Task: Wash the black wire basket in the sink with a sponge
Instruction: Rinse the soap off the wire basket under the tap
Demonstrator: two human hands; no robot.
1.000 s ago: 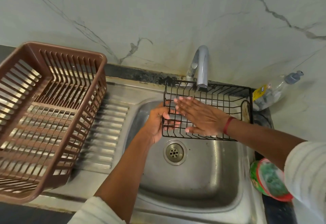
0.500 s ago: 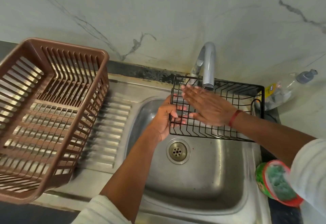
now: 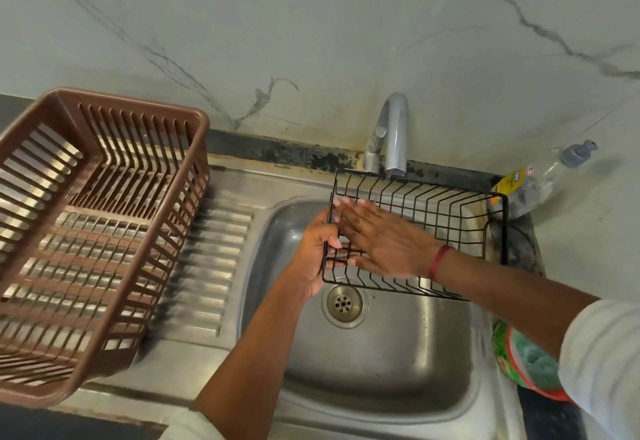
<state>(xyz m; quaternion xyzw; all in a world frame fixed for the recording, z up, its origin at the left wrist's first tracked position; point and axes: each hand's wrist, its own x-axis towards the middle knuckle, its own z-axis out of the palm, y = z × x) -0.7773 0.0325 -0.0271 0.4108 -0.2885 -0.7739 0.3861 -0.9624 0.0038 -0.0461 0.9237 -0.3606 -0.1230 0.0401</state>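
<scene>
Steel sink (image 3: pixel 381 363); ribbed drainboard (image 3: pixel 207 266); marble wall (image 3: pixel 311 24).

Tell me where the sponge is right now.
In the head view, the green sponge sits in a red-rimmed dish at the sink's right edge, partly hidden under the right sleeve; neither hand holds it.

So the black wire basket (image 3: pixel 446 225) was held over the sink (image 3: pixel 381 353), right under the tap (image 3: pixel 393 134), with a thin stream of water running onto it. The left hand (image 3: pixel 317 249) gripped its 9 o'clock end, and the right hand (image 3: pixel 384 238) lay flat and open on the wires inside. A brown plastic crate (image 3: pixel 90 231) sat on the drainboard at 9 o'clock, a clear bottle (image 3: pixel 540 180) lay at 2 o'clock, and a green sponge tub (image 3: pixel 519 360) sat at 4 o'clock.
</scene>
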